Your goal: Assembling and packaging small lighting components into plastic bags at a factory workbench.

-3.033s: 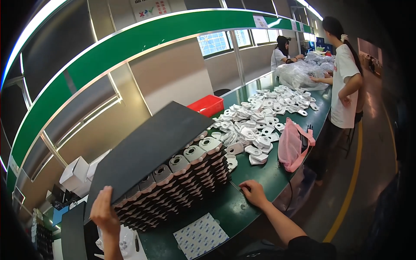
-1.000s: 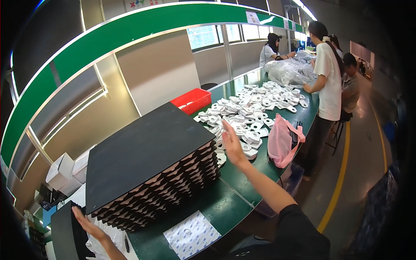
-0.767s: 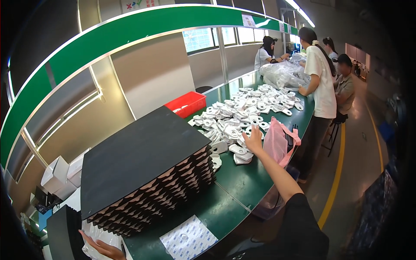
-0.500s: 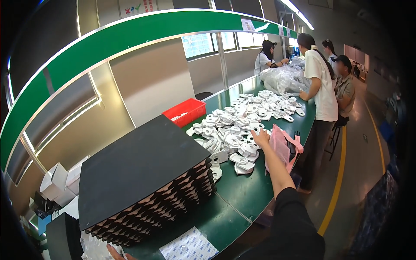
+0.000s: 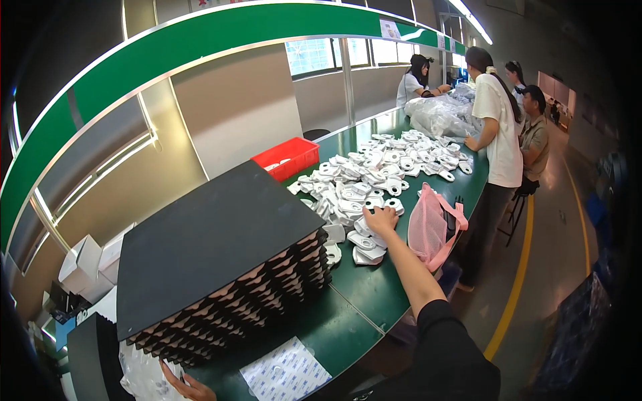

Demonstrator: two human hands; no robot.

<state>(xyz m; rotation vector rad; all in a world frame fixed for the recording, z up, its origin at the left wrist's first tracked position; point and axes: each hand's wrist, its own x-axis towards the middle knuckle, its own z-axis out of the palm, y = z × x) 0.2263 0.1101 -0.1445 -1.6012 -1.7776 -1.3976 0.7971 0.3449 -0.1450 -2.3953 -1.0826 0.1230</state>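
Observation:
A loose heap of white plastic parts [image 5: 348,190], many with a round hole, covers the middle of the green table. My right hand [image 5: 381,219] reaches onto the heap's near side, its fingers bent down around a white plastic part, partly hidden under the hand. At the lower left, my left hand [image 5: 187,386] is partly in view with its fingers stretched apart. It is beside a clear plastic bag [image 5: 144,374], below a tall stack of black sheets [image 5: 221,247] with pinkish layers along its ragged edge.
A red bin [image 5: 294,158] with a few white parts stands behind the stack. A pink mesh bag [image 5: 428,227] lies at the table's right edge. A patterned white sheet [image 5: 286,371] rests in front. Several people work farther along, near large clear plastic bags [image 5: 445,117].
My right hand has moved left and slightly nearer over the heap, its fingers now lower among the parts. More of my left hand shows beside the stack.

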